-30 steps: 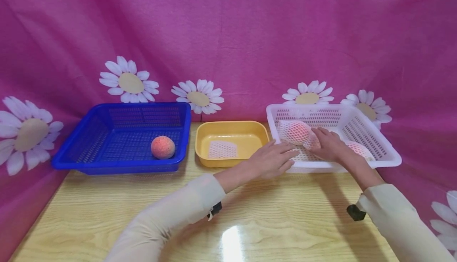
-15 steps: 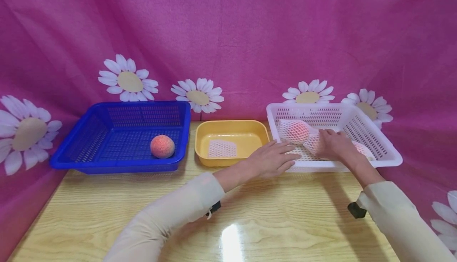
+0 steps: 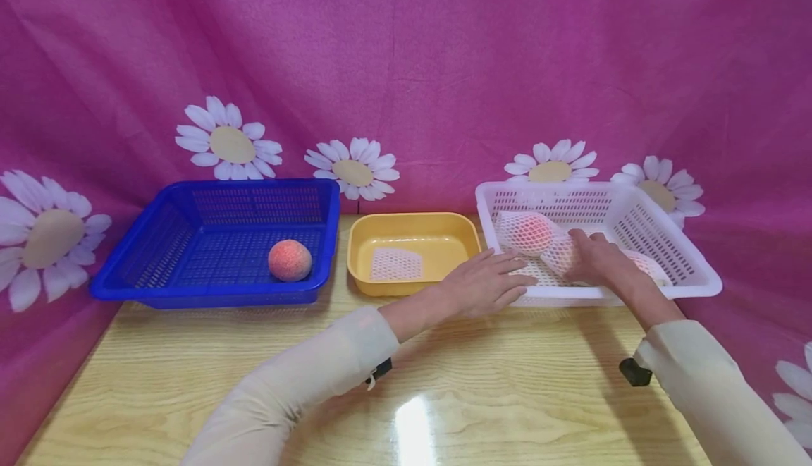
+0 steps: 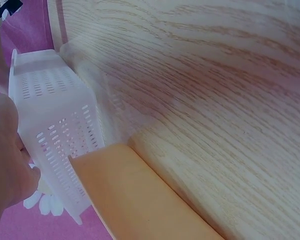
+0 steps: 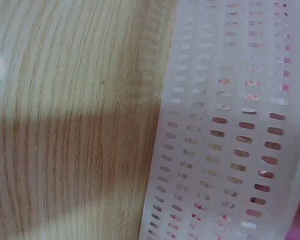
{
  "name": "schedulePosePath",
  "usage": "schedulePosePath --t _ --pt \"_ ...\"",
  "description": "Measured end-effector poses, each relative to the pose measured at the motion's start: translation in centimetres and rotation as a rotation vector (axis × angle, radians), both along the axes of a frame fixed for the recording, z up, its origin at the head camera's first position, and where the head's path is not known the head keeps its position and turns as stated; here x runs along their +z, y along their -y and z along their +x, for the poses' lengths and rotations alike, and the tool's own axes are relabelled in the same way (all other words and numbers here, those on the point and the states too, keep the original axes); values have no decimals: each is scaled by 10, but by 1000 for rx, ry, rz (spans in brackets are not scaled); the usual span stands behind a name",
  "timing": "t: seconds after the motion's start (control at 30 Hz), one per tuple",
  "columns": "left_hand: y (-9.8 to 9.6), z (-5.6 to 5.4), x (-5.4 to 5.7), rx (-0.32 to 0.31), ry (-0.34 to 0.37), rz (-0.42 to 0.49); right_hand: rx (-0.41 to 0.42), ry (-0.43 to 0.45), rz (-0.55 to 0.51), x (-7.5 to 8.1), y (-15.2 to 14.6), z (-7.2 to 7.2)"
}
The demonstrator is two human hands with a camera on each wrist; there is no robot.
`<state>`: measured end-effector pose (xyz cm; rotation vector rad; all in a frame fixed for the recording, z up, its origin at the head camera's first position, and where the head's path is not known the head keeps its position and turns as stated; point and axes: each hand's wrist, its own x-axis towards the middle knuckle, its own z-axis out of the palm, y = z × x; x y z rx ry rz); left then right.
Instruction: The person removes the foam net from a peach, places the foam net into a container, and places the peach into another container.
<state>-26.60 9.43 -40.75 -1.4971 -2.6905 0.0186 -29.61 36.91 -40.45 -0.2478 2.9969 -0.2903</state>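
In the head view, the white basket holds a peach in a white foam net at its left and another netted peach at its right. Between them, my right hand reaches in with curled fingers and grips a white foam fruit net; I cannot tell how much fruit is inside it. My left hand, its fingers extended, lies at the basket's left front rim. The left wrist view shows part of this hand beside the basket wall. The basket side hides the right hand's fingers in the right wrist view.
A yellow tray with a flat piece of foam net stands left of the white basket. Farther left is a blue basket with a bare peach. The wooden table meets a pink flowered cloth behind.
My right hand has shifted slightly right inside the white basket, and more of the foam net at its fingers shows. My left hand has stayed almost still.
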Motion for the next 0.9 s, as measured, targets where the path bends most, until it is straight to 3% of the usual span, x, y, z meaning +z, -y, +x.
schedulePosePath --t 0.17,0.47,0.73,0.9 --pt "1 2 1 0 -9 -5 6 -28 12 -1 0 1" --pt "1 3 1 -9 -12 -7 -56 -34 29 1 3 2" --pt "1 3 2 -10 -11 -1 -30 -113 35 7 4 6" --pt "1 2 1 -11 -21 -3 -39 -111 40 11 4 7"
